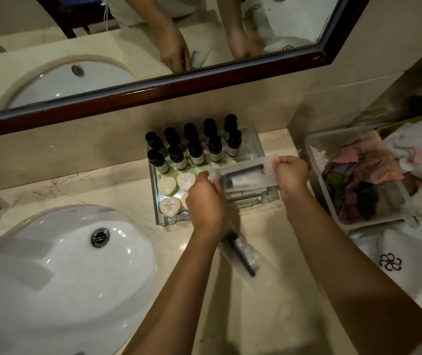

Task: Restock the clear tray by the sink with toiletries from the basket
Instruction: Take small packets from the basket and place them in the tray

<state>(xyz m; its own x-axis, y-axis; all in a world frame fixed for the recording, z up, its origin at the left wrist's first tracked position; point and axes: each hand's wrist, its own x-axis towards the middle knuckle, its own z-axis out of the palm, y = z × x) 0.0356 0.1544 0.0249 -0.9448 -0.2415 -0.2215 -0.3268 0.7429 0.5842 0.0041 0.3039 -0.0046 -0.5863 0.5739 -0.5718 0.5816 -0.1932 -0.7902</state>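
The clear tray (pixel 257 147) stands on the counter against the back wall, right of the sink. Inside it are two rows of dark bottles (pixel 196 149) at the back and heart-shaped white soaps (pixel 170 204) at the front left. Both hands hold a frosted toothbrush packet (pixel 243 172) flat over the tray's right half. My left hand (pixel 206 201) grips its left end and my right hand (pixel 290 172) pinches its right end. Another packet lies under it in the tray. A second frosted packet (pixel 243 254) lies on the counter beneath my left wrist.
The white sink basin (pixel 58 278) fills the lower left. A clear plastic basket (pixel 315 160) with coloured cloths sits at the right, with white towels (pixel 410 257) beside and below it. A dark-framed mirror (pixel 153 90) runs along the wall.
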